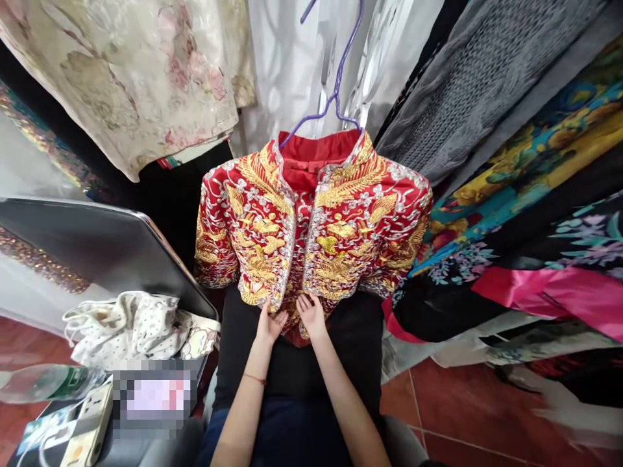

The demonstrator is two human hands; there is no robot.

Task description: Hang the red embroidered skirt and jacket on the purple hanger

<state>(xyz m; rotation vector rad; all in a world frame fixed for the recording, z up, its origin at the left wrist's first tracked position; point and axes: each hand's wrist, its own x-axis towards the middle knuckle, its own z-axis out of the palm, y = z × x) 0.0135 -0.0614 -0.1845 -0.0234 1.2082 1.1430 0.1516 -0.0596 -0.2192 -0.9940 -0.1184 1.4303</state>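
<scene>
A short red jacket [265,224] with a stand-up collar, thick with gold and silver embroidery, hangs on a purple wire hanger [335,100]. Its front lies open down the middle, showing the red inside, and its lower part rests over my black-clad lap. My left hand [270,324] is at the bottom corner of the left front panel, palm turned up, fingers apart, thumb at the hem. Beside it, my right hand [310,316] is at the hem of the other panel, fingers stretched out and apart. Neither hand visibly grips the cloth.
Hanging clothes crowd both sides: a cream floral garment [141,71], a grey knit [491,71], and floral fabrics [530,155]. At left are a dark chair back [111,250], a dotted cloth bag [129,327], a plastic bottle [53,383] and a power strip [90,421].
</scene>
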